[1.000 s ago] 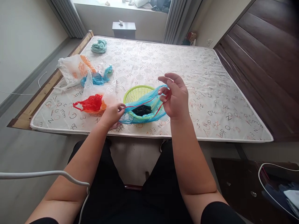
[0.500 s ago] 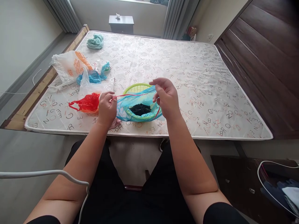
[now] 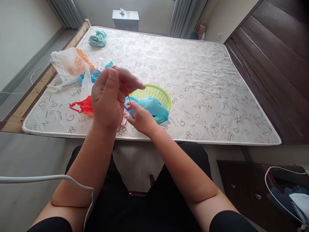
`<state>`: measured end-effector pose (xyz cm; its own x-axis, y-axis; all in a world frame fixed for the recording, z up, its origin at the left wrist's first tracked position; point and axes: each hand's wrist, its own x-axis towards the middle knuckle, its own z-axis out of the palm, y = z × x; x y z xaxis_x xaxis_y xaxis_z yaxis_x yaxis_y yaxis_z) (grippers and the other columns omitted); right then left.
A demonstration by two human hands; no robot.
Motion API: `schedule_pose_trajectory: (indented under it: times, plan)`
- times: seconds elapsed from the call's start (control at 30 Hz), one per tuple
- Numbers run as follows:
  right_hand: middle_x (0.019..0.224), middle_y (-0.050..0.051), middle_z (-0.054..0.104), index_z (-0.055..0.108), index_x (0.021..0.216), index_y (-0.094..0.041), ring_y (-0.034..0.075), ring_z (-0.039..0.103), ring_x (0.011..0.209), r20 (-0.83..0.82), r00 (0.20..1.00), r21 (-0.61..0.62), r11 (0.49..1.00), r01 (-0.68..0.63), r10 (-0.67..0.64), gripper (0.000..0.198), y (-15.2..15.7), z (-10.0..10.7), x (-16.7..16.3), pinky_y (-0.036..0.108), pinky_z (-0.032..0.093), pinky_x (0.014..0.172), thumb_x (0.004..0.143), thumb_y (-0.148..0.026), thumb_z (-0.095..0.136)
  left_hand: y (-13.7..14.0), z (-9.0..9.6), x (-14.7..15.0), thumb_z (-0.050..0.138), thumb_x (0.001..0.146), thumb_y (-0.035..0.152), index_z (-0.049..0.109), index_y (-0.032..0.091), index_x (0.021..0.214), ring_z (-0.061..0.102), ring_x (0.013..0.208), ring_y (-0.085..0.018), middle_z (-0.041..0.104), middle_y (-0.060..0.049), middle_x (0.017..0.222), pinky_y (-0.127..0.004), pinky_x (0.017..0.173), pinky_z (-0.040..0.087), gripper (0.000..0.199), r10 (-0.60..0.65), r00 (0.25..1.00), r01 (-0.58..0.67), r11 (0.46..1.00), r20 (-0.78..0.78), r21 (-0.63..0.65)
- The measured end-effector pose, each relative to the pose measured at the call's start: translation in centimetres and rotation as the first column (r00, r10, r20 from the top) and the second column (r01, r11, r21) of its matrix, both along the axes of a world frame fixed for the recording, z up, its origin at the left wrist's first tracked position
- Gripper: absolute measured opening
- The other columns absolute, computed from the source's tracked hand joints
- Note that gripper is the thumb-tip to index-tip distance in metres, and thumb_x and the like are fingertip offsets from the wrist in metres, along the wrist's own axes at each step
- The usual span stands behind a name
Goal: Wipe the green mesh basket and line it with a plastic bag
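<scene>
Left grip (image 3: 108,96) is holding the red drawstring (image 3: 123,104), fingers partly extended. Right grip (image 3: 142,120) is sitting around the string's lower end; can't tell if it's closed. Blue bag (image 3: 154,107) is covering the green basket's (image 3: 166,95) near side, right grip's 1 o'clock. Red bag (image 3: 84,106) is lying at left grip's 8.

One green basket (image 3: 158,92), one mattress (image 3: 205,93), two curtains (image 3: 187,16).
</scene>
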<state>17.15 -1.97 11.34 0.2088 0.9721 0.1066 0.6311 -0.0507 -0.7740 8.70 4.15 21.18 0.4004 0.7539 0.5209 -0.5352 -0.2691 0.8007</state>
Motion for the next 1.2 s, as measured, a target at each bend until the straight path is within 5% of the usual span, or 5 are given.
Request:
schedule_pose_trajectory:
  times: [0.27, 0.57, 0.87, 1.0, 1.2]
  plan:
    - [0.117, 0.004, 0.072, 0.065, 0.116, -0.026, 0.015, 0.067, 0.089, -0.448, 0.881, 0.012, 0.987, -0.163, 0.151, 0.035, -1.3, 1.6, 6.6, 0.03, 0.058, 0.078, 0.086, -0.04, 0.076, 2.8, -2.4, -1.8, 0.061, 0.1, 0.052, 0.073, 0.022, 0.096, 0.029, 0.037, -0.005, 0.055, 0.002, 0.06, -0.027, 0.035, 0.013, 0.032, -0.098, 0.991, 0.076, 0.974, -0.094, -0.215]
    - [0.063, -0.008, 0.052, 0.066, 0.106, -0.034, 0.008, 0.029, 0.044, -0.818, 0.57, 0.285, 0.915, 0.284, 0.078, 0.029, -6.3, 5.6, 14.6, 0.023, 0.027, 0.039, 0.088, -0.057, 0.07, 7.1, -4.7, -3.4, 0.063, 0.097, 0.033, 0.061, 0.023, 0.085, 0.022, 0.042, -0.004, 0.034, 0.006, 0.057, -0.027, 0.043, 0.007, 0.016, 0.076, 0.987, -0.127, 0.905, -0.138, -0.406]
    - [0.103, -0.003, 0.07, 0.065, 0.12, -0.048, 0.011, 0.04, 0.055, -0.792, 0.578, 0.439, 0.84, 0.319, 0.194, 0.035, -5.7, 6.0, 11.9, 0.026, 0.036, 0.047, 0.087, -0.057, 0.068, 6.7, -5.1, -3.0, 0.061, 0.09, 0.034, 0.049, 0.023, 0.075, 0.025, 0.04, -0.006, 0.042, 0.005, 0.054, -0.022, 0.039, 0.011, 0.022, -0.075, 0.996, 0.03, 0.819, -0.055, -0.573]
    - [0.086, -0.004, 0.058, 0.067, 0.117, -0.037, 0.006, 0.019, 0.049, -0.794, 0.585, 0.367, 0.898, 0.243, 0.167, 0.032, -5.1, 7.2, 9.3, 0.02, 0.017, 0.037, 0.086, -0.042, 0.074, 4.6, -4.9, -1.9, 0.06, 0.089, 0.032, 0.046, 0.022, 0.074, 0.025, 0.038, -0.006, 0.043, 0.005, 0.052, -0.021, 0.038, 0.015, 0.022, -0.165, 0.982, 0.086, 0.827, -0.095, -0.555]
    - [0.075, -0.004, 0.048, 0.064, 0.111, -0.026, 0.007, 0.031, 0.053, -0.681, 0.721, 0.232, 0.972, 0.041, 0.132, 0.027, -3.7, 6.6, 6.2, 0.022, 0.026, 0.042, 0.089, -0.039, 0.072, 2.6, -4.8, -1.1, 0.054, 0.089, 0.032, 0.05, 0.021, 0.077, 0.031, 0.041, -0.007, 0.048, 0.003, 0.057, -0.02, 0.039, 0.022, 0.017, -0.28, 0.921, 0.149, 0.897, -0.273, -0.415]
